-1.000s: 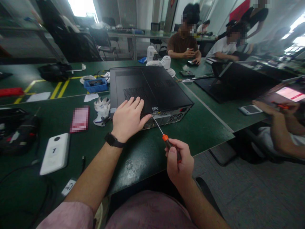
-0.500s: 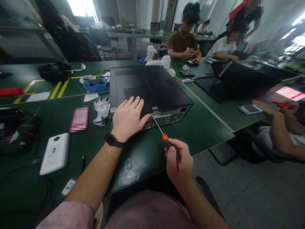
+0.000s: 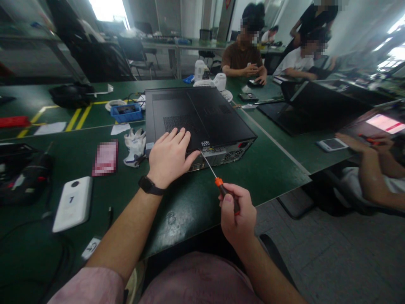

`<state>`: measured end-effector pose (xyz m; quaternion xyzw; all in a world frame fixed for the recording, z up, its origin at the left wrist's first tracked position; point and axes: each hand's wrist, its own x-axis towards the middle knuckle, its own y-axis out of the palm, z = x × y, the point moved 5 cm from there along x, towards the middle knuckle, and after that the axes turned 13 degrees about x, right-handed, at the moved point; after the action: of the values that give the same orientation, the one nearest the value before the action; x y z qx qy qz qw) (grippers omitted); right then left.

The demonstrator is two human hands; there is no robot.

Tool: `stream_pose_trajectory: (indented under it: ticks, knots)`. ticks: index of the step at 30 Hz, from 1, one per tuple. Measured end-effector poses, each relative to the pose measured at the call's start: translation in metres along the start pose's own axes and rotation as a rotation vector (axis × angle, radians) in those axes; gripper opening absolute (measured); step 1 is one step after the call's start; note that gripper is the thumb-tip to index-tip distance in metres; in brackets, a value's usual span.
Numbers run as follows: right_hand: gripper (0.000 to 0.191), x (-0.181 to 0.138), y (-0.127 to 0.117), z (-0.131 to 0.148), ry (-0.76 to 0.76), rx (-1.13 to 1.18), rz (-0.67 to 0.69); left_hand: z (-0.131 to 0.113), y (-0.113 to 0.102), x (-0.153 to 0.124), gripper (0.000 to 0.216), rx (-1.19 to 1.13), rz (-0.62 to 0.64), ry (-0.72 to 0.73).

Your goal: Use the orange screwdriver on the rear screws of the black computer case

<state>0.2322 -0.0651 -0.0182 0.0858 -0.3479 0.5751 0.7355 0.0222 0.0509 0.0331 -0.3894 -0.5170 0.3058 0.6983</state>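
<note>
A black computer case (image 3: 218, 116) lies on its side on the green table, its rear panel with fan grille facing me. My left hand (image 3: 171, 156) rests flat on the case's near edge, fingers stretched over the perforated part and thumb pointing at the rear edge. In my right hand (image 3: 237, 211) is a screwdriver (image 3: 219, 182) with an orange and dark handle, held in wrapped fingers. Its shaft slants up to the left, and the tip meets the rear edge beside my left thumb. Whatever sits under the tip is too small to make out.
Left of the case lie white gloves (image 3: 135, 145), a blue bin (image 3: 127, 112), a pink pixelated item (image 3: 105, 157) and a white power bank (image 3: 72, 204). White fans (image 3: 218, 80) stand behind it. At right are a co-worker's hands (image 3: 357, 143) and another open black case (image 3: 329, 101).
Both my hands, the screwdriver and the case look practically the same as before. In the background, a standing person at the upper right has shifted posture.
</note>
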Motion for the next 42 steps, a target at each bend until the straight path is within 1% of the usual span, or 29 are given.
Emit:
stream_pose_trajectory:
  ticks: [21, 26, 42]
  knots:
    - [0.022, 0.0005, -0.0003, -0.0001, 0.022, 0.002, 0.019, -0.0001, -0.0013, 0.0009, 0.061, 0.006, 0.009, 0.003]
    - [0.021, 0.0011, -0.0002, 0.0009, -0.003, 0.005, 0.023, -0.0004, -0.0012, 0.0009, 0.062, 0.013, 0.007, 0.006]
    - [0.022, 0.0001, 0.0002, 0.0001, -0.017, -0.002, 0.017, -0.0002, -0.0003, 0.0021, 0.062, 0.016, 0.008, 0.007]
